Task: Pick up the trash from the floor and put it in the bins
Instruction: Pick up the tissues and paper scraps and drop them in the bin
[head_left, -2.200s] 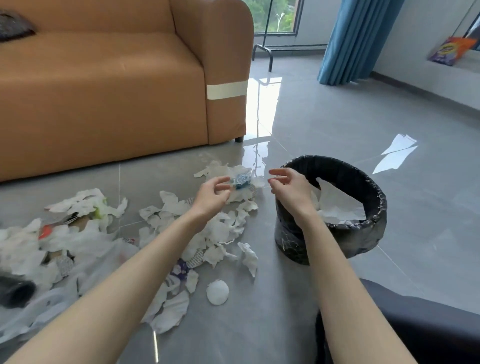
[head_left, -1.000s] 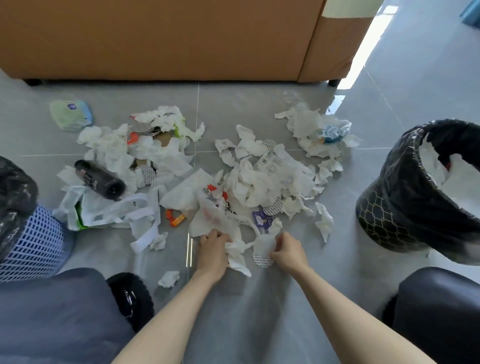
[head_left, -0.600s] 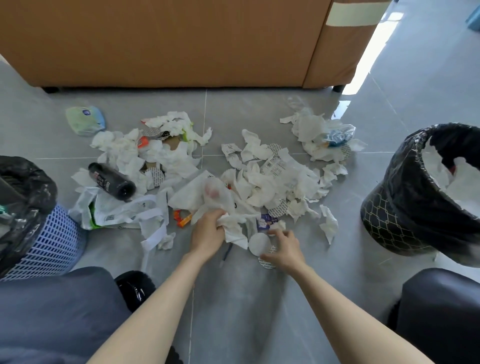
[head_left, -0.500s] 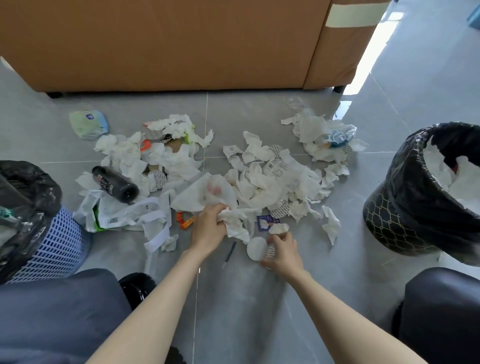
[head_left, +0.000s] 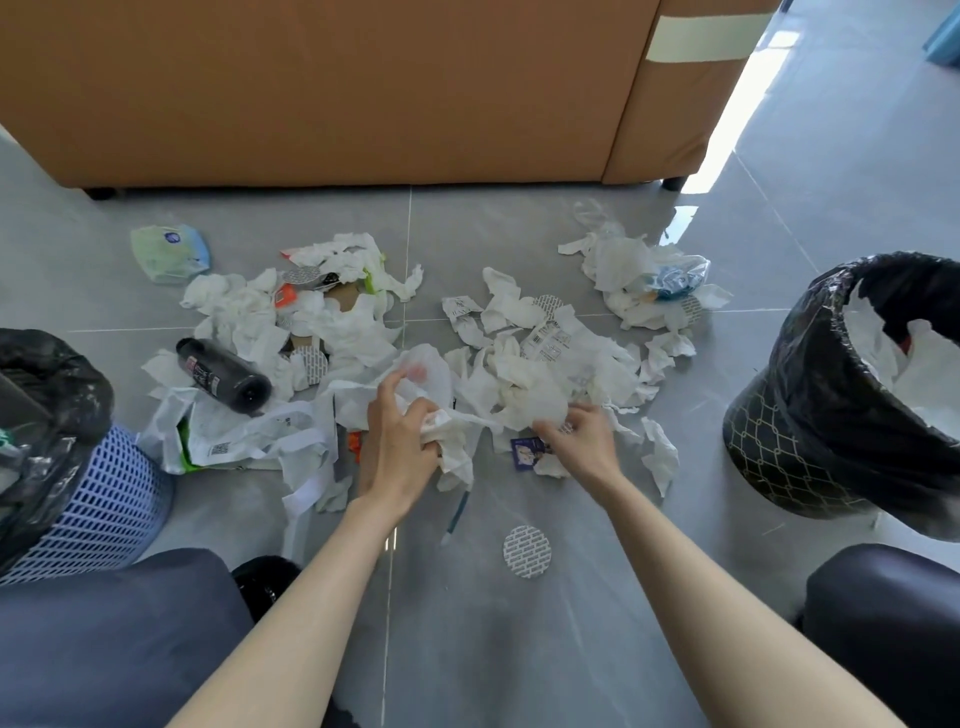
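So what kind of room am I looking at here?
Most likely a home living room: a tan sofa stands on a grey tiled floor, with a blue lined bin at the left and a black lined bin at the right.

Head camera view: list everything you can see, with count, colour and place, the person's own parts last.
sofa: one, tan, far side
tissue scraps: many, white, strewn across grey floor
bottle: one, black, lying left of centre
wipes pack: one, pale green, far left
plastic bag: one, white, near the bottle
round seals: several, white patterned; one alone nearest the person
right bin: one, black liner, right, paper inside
left bin: one, blue lattice, black liner, left
left hand: one, grips crumpled tissue
right hand: one, on the scraps, grip unclear
knees: two, dark trousers, bottom corners
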